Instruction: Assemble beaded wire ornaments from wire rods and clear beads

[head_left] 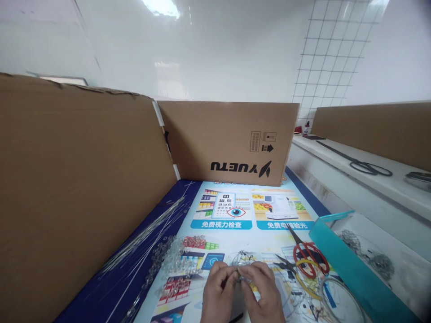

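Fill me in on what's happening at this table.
A person sits at a table boxed in by cardboard panels, working over a printed poster. The left hand and right hand are pinched together on a small clear bead and wire piece. A pile of clear beads and a bundle of thin wires lie to the left. Red-handled scissors and a teal-rimmed tray lie to the right.
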{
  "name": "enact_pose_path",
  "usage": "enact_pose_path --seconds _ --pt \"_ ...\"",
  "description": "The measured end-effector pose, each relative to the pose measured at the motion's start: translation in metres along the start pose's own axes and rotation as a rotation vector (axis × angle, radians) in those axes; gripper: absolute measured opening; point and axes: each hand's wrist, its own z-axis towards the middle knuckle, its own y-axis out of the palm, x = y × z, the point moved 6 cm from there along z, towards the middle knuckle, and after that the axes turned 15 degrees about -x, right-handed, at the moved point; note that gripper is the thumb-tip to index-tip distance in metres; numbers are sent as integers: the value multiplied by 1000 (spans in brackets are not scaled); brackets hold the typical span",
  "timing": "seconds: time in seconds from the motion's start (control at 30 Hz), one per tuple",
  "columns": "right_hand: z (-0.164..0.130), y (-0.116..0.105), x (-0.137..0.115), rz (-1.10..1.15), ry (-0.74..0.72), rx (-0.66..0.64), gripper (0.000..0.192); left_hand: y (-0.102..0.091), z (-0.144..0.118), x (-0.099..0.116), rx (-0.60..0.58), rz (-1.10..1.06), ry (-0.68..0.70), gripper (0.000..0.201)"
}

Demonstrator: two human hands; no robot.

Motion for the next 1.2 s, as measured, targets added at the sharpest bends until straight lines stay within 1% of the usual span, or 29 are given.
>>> enact_pose_path --seconds 0.07,0.2,0.33,0.43,0.6,0.73,0.8,0.9,1.0,1.07,1.13,1.2 --pt "-1 1 0 -55 -34 -21 31 0 1 -2 5 -4 -23 20" --pt "0 3 -1 -116 -88 -78 39 2 1 -5 48 -9 -9 21" --pt "1 3 1 2 -36 -39 34 3 0 -6 100 -7 29 18" --pt "4 1 2 66 15 -13 29 4 -1 1 88 93 77 16" --pt "12 -5 -1 9 25 -117 26 4 -6 15 87 262 192 15" --pt "16 -8 -2 8 67 -209 27 7 -8 17 0 363 236 11" --pt "17 -9 -4 -14 91 -229 28 8 -9 17 -20 382 244 11" --pt "17 -8 -4 -14 119 -238 31 8 -10 18 -9 391 263 11" --pt "16 -6 1 47 173 -233 32 9 -11 20 -4 380 296 11" --pt "16 -5 4 95 204 -233 31 9 -11 21 4 335 302 11" --pt "16 -5 5 127 221 -230 30 9 -10 20 -9 270 285 10" --pt "17 -7 4 130 227 -221 28 8 -7 18 -35 191 232 11"
